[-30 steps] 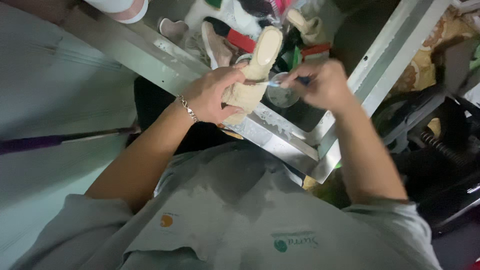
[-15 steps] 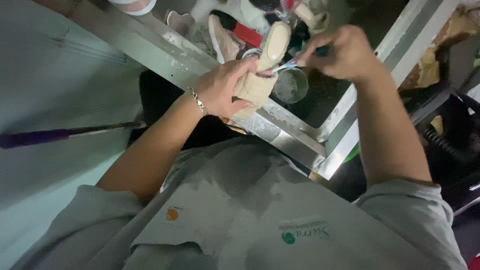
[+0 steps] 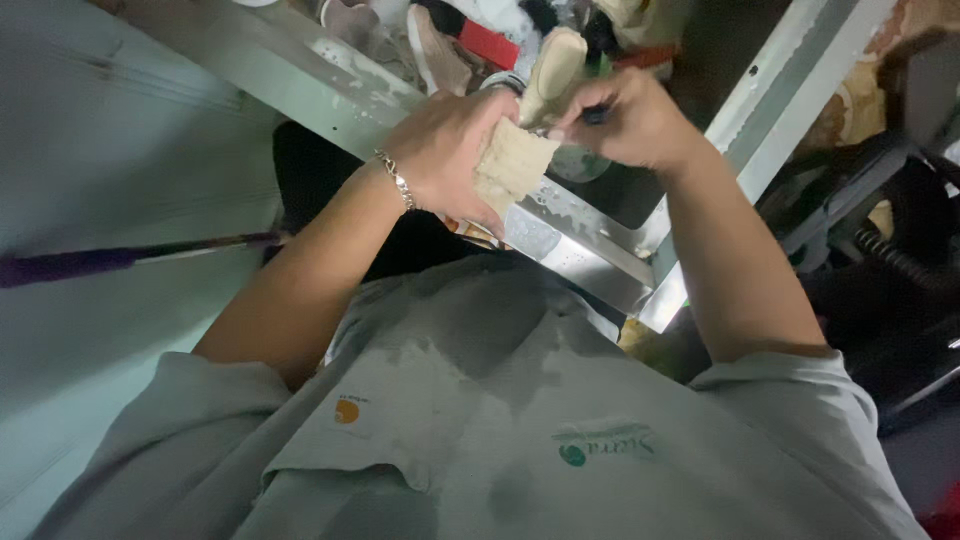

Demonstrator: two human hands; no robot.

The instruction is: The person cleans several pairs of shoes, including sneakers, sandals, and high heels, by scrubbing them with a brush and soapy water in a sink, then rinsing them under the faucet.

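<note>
My left hand [image 3: 445, 150], with a metal bracelet on the wrist, grips a beige woven shoe [image 3: 525, 125] by its upper, sole turned up, over the edge of a steel sink [image 3: 560, 250]. My right hand [image 3: 625, 120] is closed on a small brush with a dark handle [image 3: 594, 115], pressed against the shoe's side. The brush head is hidden between my fingers and the shoe. A clear cup [image 3: 575, 162] sits in the sink just under my right hand.
Several other shoes [image 3: 440, 50] and a red item [image 3: 490, 42] lie heaped in the sink beyond my hands. A dark-handled rod [image 3: 120, 258] crosses the pale wall on the left. Black equipment [image 3: 890, 250] stands at the right.
My right hand has come down and in against the shoe. The left hand has turned the shoe, so the woven upper faces me more.
</note>
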